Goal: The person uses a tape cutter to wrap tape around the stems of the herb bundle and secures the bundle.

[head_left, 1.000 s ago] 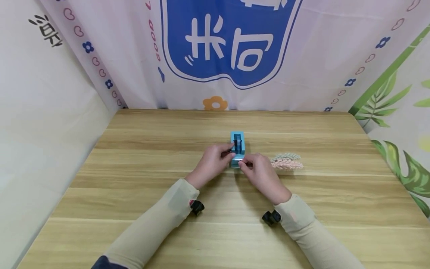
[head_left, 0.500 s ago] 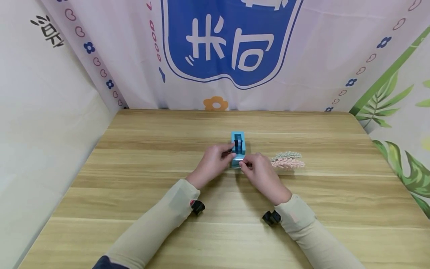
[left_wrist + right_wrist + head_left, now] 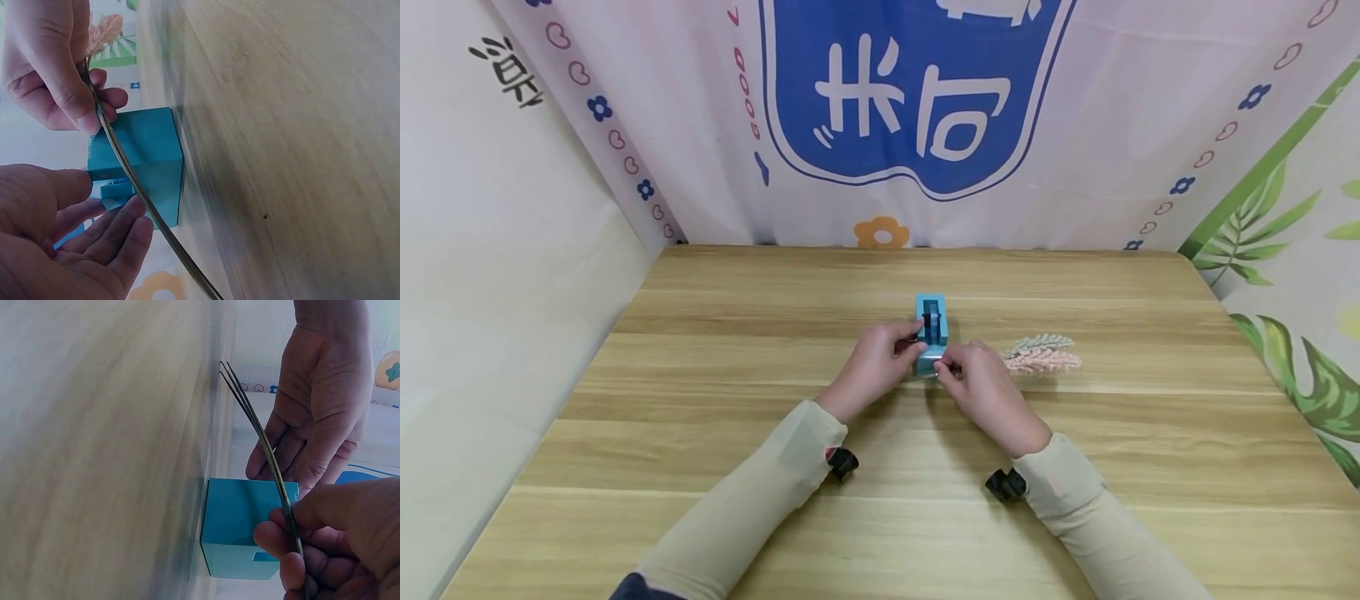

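A blue tape dispenser [image 3: 942,327] stands on the table, its roll showing in the top slot. My left hand [image 3: 876,360] grips it from the left side, thumb and fingers on its body. My right hand [image 3: 988,385] pinches the thin stems of an artificial flower sprig [image 3: 1042,358] at the dispenser's front end. Pink and pale green flower heads stick out to the right behind that hand. In the left wrist view the bundled stems [image 3: 134,178] slant across in front of the dispenser. Three stem ends [image 3: 234,384] spread apart in the right wrist view. My fingertips hide any tape there.
The wooden table [image 3: 760,292] spreads around both hands. Behind it hangs a printed cloth [image 3: 1112,125] with a blue badge. A white wall covering [image 3: 512,292] is on the left, and a leaf-patterned one [image 3: 1300,333] on the right.
The flower heads have shifted slightly away from me. Both hands hold nearly the same place at the tape dispenser.
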`<action>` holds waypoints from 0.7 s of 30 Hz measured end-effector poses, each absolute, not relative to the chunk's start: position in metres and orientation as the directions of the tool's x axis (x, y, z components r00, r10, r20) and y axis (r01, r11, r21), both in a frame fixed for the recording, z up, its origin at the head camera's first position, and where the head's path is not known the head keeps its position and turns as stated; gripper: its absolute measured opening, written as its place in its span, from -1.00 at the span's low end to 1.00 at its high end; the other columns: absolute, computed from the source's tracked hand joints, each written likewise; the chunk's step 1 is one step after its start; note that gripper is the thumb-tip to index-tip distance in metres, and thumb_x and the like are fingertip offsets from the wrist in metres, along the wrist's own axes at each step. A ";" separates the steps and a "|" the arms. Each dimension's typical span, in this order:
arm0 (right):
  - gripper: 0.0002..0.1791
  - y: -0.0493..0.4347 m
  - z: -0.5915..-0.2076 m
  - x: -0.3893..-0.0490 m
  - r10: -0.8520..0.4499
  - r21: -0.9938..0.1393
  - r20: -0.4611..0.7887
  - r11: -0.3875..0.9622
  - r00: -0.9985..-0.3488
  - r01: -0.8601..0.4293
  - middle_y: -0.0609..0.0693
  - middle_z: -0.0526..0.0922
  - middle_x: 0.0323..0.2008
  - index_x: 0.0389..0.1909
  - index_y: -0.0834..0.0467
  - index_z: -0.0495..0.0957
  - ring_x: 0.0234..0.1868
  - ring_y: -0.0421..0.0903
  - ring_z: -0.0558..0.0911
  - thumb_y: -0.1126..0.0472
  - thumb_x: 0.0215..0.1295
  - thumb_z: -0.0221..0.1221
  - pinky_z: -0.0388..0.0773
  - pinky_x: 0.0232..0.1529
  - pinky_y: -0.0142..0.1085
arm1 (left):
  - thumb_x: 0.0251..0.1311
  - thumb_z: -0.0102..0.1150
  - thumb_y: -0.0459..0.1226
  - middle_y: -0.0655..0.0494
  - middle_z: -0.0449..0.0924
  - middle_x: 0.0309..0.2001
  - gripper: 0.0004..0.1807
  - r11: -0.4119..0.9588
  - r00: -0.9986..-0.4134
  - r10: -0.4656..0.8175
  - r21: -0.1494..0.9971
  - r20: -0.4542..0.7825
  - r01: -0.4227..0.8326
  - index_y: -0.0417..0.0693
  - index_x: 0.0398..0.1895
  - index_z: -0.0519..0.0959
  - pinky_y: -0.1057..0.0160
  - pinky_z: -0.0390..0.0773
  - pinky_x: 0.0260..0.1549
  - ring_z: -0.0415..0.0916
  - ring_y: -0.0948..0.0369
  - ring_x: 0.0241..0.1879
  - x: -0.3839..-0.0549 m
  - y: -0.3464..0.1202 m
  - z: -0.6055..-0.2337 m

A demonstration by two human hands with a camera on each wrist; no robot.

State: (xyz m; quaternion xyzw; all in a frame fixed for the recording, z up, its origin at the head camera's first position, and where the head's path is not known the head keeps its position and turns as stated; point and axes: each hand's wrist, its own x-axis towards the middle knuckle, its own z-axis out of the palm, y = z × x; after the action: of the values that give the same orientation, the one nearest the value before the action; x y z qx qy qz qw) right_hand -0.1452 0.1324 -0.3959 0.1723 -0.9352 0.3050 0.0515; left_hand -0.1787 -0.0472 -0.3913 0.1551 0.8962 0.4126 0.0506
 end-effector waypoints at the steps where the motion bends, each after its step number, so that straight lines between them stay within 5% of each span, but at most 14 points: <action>1: -0.69 0.132 -0.396 -0.145 -0.291 -0.554 0.201 0.754 -0.935 -0.354 -0.04 0.47 -0.65 -0.56 0.15 0.56 -0.48 -0.11 0.38 0.29 0.46 0.25 0.33 -0.32 -0.27 | 0.51 0.20 -0.20 -0.04 0.60 0.37 -0.53 0.611 -0.947 0.320 0.756 0.037 0.236 -0.07 0.42 0.52 0.13 0.72 0.08 0.66 0.18 0.12 -0.179 -0.047 -0.391; 15: -0.78 0.133 -0.397 -0.145 -0.314 -0.560 0.192 0.743 -0.930 -0.367 -0.03 0.56 -0.59 -0.49 0.18 0.65 -0.46 -0.13 0.40 0.32 0.41 0.26 0.34 -0.36 -0.31 | 0.52 0.19 -0.20 -0.03 0.60 0.36 -0.53 0.614 -0.947 0.318 0.755 0.031 0.231 -0.05 0.42 0.52 0.22 0.68 -0.12 0.61 0.20 -0.07 -0.179 -0.048 -0.391; 21: -0.75 0.135 -0.400 -0.144 -0.330 -0.562 0.182 0.738 -0.926 -0.374 -0.01 0.53 -0.58 -0.50 0.18 0.63 -0.47 -0.14 0.39 0.29 0.44 0.27 0.34 -0.39 -0.32 | 0.52 0.19 -0.20 -0.03 0.60 0.37 -0.53 0.615 -0.946 0.321 0.753 0.032 0.235 -0.05 0.43 0.51 0.20 0.70 -0.06 0.62 0.20 -0.02 -0.179 -0.049 -0.391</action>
State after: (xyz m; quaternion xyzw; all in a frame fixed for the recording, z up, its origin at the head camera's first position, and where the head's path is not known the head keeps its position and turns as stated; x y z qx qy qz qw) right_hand -0.1443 0.1348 -0.3996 0.1888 -0.9315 0.3089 0.0353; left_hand -0.1787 -0.0486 -0.3913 0.1550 0.8971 0.4103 0.0529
